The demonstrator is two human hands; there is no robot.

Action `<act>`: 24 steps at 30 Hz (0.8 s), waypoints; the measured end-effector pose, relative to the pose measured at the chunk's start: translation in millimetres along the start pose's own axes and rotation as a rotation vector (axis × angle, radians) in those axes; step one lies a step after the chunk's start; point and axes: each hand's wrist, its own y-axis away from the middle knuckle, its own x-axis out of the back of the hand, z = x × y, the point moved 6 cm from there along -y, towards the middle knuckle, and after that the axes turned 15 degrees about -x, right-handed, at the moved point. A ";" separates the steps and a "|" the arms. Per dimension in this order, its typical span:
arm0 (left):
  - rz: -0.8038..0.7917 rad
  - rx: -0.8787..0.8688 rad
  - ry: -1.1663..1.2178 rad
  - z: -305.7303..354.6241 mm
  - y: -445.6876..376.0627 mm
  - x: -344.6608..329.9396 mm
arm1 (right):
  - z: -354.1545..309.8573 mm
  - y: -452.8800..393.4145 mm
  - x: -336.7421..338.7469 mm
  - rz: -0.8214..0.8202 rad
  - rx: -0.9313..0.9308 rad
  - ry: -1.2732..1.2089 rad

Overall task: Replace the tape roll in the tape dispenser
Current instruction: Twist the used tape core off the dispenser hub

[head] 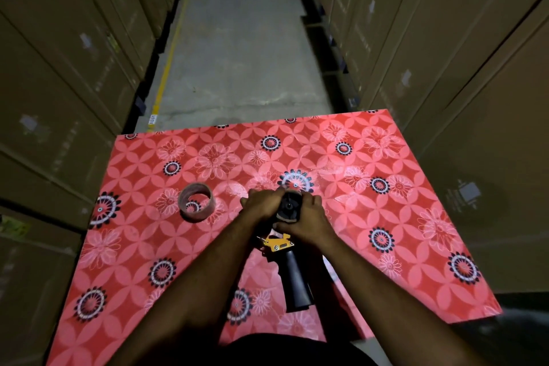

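A hand-held tape dispenser (292, 273) lies on the red flowered table (386, 217), its black handle pointing toward me and a yellow metal part (277, 242) just above the handle. My left hand (261, 203) and my right hand (306, 217) both wrap around the dispenser's round head, where a black hub (288, 205) shows between them. Whether a tape roll sits under my fingers I cannot tell. An empty-looking cardboard tape core (195, 200) stands on the table to the left of my hands, apart from them.
Tall stacks of cardboard boxes (59, 83) wall in both sides of a narrow aisle. A concrete floor (237, 53) with a yellow line runs beyond the table's far edge. The table's right edge nears the boxes on the right (460, 68).
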 end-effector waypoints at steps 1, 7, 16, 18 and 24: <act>-0.014 0.055 0.087 -6.1 -5.3 -2.1 | -0.9 -0.8 -0.8 0.030 -0.012 0.018; -0.063 0.198 0.448 -38.9 -34.0 -20.0 | 0.0 0.9 8.5 0.112 0.038 -0.036; -0.444 0.085 0.382 -29.7 -55.2 -30.9 | -6.8 -1.6 3.2 0.058 0.049 -0.013; -0.476 0.109 0.433 -10.7 -32.7 -19.9 | -6.7 -0.5 3.1 0.126 0.008 -0.010; -0.392 0.092 0.425 0.3 -20.4 -4.8 | -2.9 2.0 10.3 0.112 0.118 -0.138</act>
